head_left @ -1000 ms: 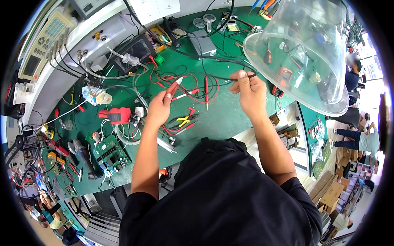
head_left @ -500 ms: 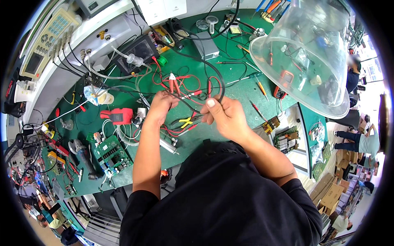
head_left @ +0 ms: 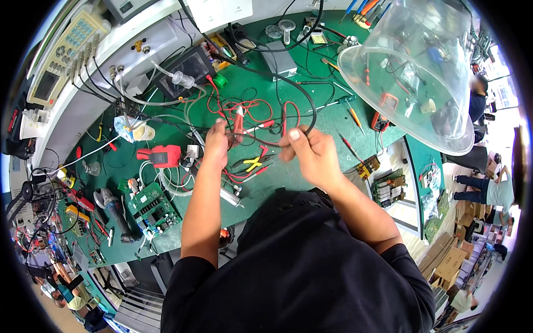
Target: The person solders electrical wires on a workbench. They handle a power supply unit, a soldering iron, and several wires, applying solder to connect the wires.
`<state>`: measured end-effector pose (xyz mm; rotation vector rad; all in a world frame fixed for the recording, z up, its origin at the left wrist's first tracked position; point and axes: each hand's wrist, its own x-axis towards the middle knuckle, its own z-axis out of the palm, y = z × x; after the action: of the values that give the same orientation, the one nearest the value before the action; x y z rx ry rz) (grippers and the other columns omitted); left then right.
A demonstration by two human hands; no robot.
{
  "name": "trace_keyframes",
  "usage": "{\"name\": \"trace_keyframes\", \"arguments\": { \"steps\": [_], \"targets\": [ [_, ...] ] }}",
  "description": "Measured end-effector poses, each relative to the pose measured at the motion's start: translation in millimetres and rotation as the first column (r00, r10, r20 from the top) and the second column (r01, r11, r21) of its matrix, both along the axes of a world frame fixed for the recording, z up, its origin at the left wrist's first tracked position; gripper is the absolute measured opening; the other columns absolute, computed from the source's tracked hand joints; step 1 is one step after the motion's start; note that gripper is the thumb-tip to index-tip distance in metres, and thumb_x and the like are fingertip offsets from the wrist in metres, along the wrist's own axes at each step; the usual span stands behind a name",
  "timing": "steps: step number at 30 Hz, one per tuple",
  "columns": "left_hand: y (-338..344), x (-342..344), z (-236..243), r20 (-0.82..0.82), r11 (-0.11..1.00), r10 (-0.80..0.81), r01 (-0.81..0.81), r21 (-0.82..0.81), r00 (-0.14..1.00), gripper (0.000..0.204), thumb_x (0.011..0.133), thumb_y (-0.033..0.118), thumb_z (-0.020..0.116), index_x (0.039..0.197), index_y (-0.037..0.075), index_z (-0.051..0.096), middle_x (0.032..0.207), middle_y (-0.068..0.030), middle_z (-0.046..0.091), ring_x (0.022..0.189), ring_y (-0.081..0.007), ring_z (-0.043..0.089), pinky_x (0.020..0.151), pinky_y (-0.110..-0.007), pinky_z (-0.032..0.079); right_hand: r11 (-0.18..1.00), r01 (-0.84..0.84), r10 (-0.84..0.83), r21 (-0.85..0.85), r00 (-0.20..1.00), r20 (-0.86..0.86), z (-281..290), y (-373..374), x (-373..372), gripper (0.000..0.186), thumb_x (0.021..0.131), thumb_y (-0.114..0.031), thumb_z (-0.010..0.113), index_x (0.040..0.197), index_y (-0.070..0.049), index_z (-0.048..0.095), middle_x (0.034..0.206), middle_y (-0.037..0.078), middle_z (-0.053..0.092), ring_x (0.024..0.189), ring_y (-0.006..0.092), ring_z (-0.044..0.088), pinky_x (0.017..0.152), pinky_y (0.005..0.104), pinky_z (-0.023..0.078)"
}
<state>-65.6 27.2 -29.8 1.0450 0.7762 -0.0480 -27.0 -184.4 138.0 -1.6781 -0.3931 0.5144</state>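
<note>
A black cable [head_left: 314, 102] comes down from the top in a wide loop into my right hand [head_left: 312, 155], whose thumb presses it against bent fingers. A stretch of the cable spans the gap to my left hand [head_left: 217, 145], closed on its other part. At the left fingertips stands a red clip [head_left: 238, 121]; whether that hand grips it too, I cannot tell. Tangled red test leads [head_left: 256, 105] lie on the bench just beyond. Between my forearms rest yellow-handled pliers [head_left: 253, 164] and a red-tipped lead.
On the green bench [head_left: 266, 191], a red tool [head_left: 161, 156], a green circuit board [head_left: 152, 210] and an angle grinder [head_left: 114, 211] lie left. A grey box [head_left: 278, 64] stands at the back. A large clear plastic tub [head_left: 411, 83] and a red multimeter [head_left: 384, 111] are right.
My right hand has shifted slightly right, drawing the cable between my hands straighter, and the loop has swung right. The red clip has moved a little down and right beside my left hand.
</note>
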Motion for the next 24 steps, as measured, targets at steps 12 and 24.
{"name": "trace_keyframes", "arguments": {
  "steps": [12,24],
  "targets": [
    [-1.1,-21.3,0.1,0.052,0.782,-0.28,0.196,0.592,0.959,0.071,0.088,0.008,0.05,0.148,0.002,0.012,0.094,-0.0133,0.067,0.07,-0.0221,0.063,0.064,-0.037,0.05,0.94,0.217,-0.139,0.262,0.948,-0.285,-28.6,23.6,46.8,0.036,0.1,-0.029,0.045,0.113,0.003,0.056,0.097,0.013,0.064,0.083,0.0188,0.063,0.069,0.0302,0.052],
    [-16.3,-52.5,-12.1,-0.228,0.277,-0.221,0.285,0.918,0.948,0.07,0.086,0.007,0.059,0.144,0.001,0.02,0.103,-0.0205,0.066,0.088,-0.0406,0.064,0.08,-0.047,0.051,0.911,0.277,-0.173,0.305,0.929,-0.328,-37.7,40.2,58.7,0.038,0.1,-0.03,0.045,0.119,0.001,0.054,0.106,0.014,0.064,0.086,0.02,0.063,0.071,0.0317,0.051]
  ]
}}
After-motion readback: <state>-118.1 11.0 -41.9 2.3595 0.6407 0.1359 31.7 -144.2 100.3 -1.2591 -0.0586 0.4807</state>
